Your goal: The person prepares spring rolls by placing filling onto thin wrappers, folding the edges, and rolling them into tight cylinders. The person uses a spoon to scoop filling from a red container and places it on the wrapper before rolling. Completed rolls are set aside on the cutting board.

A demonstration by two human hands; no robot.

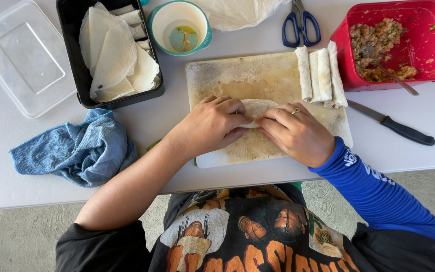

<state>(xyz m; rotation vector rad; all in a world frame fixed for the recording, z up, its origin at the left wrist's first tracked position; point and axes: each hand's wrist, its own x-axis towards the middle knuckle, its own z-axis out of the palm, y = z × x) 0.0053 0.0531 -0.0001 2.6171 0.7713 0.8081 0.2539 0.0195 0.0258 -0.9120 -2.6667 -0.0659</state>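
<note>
The left hand (212, 123) and the right hand (295, 132) rest side by side on the near half of a stained cutting board (258, 80), fingers curled down and pressing on a pale wrapper (258, 107) that lies between them. Both hands are partly closed over the wrapper; fingertips meet near its middle. The right hand wears a ring and a blue sleeve.

At 9 o'clock from the hands a crumpled blue cloth (76, 151) lies on the white counter (177, 116). At 3 o'clock a black-handled knife (393, 124) lies just beside the board.

At 1 o'clock on the board's far edge sit three finished rolls (320, 75), touching one another. Beyond them, a red tub (429, 45) holds minced filling (376, 48) and a spoon (396, 78).

At 11 o'clock stands a black tray (74, 60) of loose wrappers (114, 55), with a clear lid (23, 55) further left. At 12 o'clock stand a small bowl (179, 27) rimmed in teal and blue-handled scissors (300, 22).
</note>
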